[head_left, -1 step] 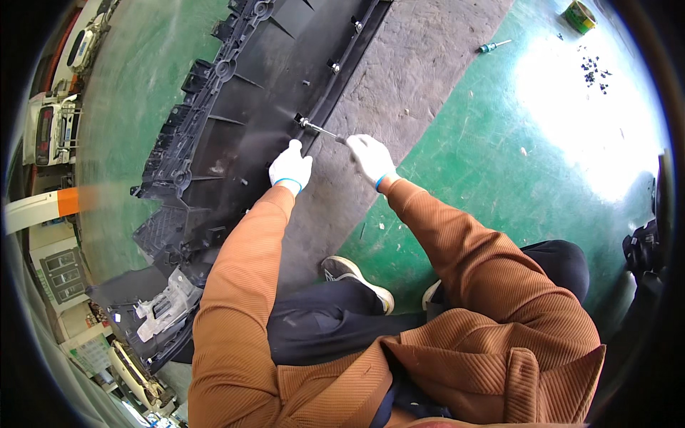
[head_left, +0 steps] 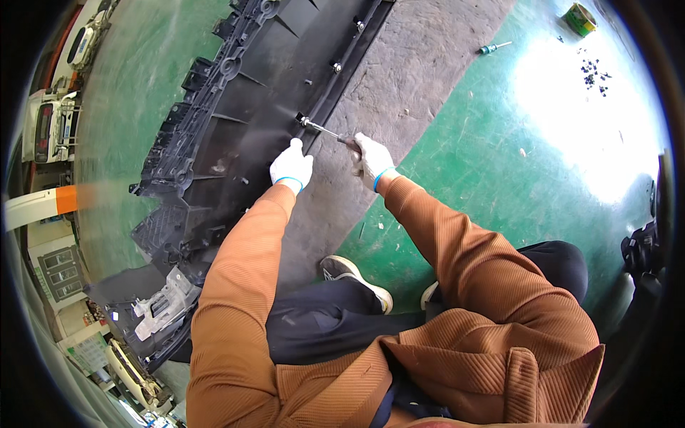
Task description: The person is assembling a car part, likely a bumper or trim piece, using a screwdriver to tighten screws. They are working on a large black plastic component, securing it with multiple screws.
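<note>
Black panel [head_left: 267, 107] is lying at left. Left hand [head_left: 291, 165], gloved, is resting at its right edge; cannot tell if fingers are pinching anything. Metal-shafted tool [head_left: 325, 130] is meeting a fastener [head_left: 305, 122] there; right hand [head_left: 371, 158], gloved, is gripping the handle. Green-handled screwdriver [head_left: 491, 49] is lying farther right.

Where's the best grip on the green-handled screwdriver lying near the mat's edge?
Take the screwdriver by its thick green handle, probably from above, gripping across it: it lies on its side, handle toward the mat, and the thin metal shaft offers less to hold.
</note>
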Available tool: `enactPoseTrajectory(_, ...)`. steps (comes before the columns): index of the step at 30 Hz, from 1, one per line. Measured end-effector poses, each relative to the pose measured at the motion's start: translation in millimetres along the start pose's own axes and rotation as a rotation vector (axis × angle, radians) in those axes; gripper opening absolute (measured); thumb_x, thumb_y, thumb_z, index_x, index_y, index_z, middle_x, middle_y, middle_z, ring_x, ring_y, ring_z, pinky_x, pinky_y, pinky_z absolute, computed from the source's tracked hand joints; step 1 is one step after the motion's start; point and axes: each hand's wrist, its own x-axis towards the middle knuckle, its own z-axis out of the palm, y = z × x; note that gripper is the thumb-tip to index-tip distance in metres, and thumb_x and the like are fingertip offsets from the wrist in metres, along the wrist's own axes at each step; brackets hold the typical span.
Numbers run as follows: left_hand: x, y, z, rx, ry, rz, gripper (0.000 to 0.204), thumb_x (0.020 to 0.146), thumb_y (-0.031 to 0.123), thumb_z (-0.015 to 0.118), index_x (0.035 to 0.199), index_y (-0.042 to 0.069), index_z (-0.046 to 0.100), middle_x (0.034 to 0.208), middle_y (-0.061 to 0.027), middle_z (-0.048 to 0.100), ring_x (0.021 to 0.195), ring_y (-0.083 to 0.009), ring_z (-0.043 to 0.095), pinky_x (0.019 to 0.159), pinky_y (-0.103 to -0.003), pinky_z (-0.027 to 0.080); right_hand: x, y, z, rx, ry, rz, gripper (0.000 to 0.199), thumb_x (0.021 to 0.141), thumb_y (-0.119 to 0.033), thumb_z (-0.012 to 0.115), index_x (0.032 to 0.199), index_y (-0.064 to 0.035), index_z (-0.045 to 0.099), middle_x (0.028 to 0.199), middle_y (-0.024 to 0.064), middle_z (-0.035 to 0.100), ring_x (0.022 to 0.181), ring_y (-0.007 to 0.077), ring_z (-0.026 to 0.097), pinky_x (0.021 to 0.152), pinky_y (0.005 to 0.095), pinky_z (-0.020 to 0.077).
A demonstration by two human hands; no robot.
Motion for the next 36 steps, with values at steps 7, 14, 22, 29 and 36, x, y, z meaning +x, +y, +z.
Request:
enactPoseTrajectory(7, -3, 4, -8, -0.048, -0.008, 0.009, 0.051, 0.095, 0.038, 0.071, 0.136, 0.011, 0.057, 0.125, -0.0224, 0.072, 0.119, -0.043, 0.067, 0.102, -0.052, 0.051, 6, 11, -12, -1.137, 0.375, -1.426, 0.034, 0.107, -0.033, 0.055, 0.124, -0.0061, 0.068, 0.099, 0.01, 0.069, 0.073, 0.0207, 0.066, 0.065, 0.0394, 0.0539)
enactPoseTrajectory(14, -3, -4, -6, -0.073, -0.021, 0.017, 0.054, 0.094, 0.037, 0.073, 0.138, 0.01, 0.057, 0.129, -0.0227, 0.071, 0.121, -0.0434, 0.066, 0.103, -0.051, 0.051, 2, -1, 1, 0.038, 0.142, 0.024, 0.039, 0.108, -0.042, 0.052, 0.121, -0.0087, 0.069, 0.079, 0.0035, 0.061, 0.056, 0.0175, 0.053, 0.055, 0.0363, 0.0494)
enactPoseTrajectory(22, 5, -5, 2, -0.649, -0.169, -0.031, 0.031, 0.101, 0.033, 0.065, 0.122, 0.01, 0.064, 0.112, -0.0182, 0.074, 0.086, -0.0295, 0.06, 0.074, -0.042, 0.047, -1, 6, 0, -0.772, 0.238, -0.645, 0.039, 0.108, -0.04, 0.051, 0.113, -0.0061, 0.068, 0.082, 0.0114, 0.065, 0.063, 0.0278, 0.064, 0.064, 0.0439, 0.0536)
enactPoseTrajectory(29, 36, 30, 44, -1.459, -0.466, -0.212, 0.015, 0.107, 0.026, 0.062, 0.107, 0.011, 0.065, 0.081, -0.0009, 0.061, 0.052, -0.011, 0.043, 0.045, -0.028, 0.033, -16, 4, 29, 0.148, 0.087, 0.099, 0.048, 0.11, -0.052, 0.044, 0.117, -0.0132, 0.072, 0.075, -0.0007, 0.053, 0.057, 0.0136, 0.045, 0.056, 0.0338, 0.045)
enactPoseTrajectory(36, 45, 53, 40, -1.421, -0.42, -0.315, 0.015, 0.103, 0.02, 0.069, 0.091, 0.012, 0.065, 0.067, 0.0009, 0.052, 0.047, -0.012, 0.04, 0.043, -0.029, 0.031, -13, 22, 9, -1.103, 0.401, -1.181, 0.038, 0.105, -0.035, 0.059, 0.124, -0.0026, 0.067, 0.105, 0.0181, 0.073, 0.094, 0.0323, 0.071, 0.087, 0.0442, 0.0562)
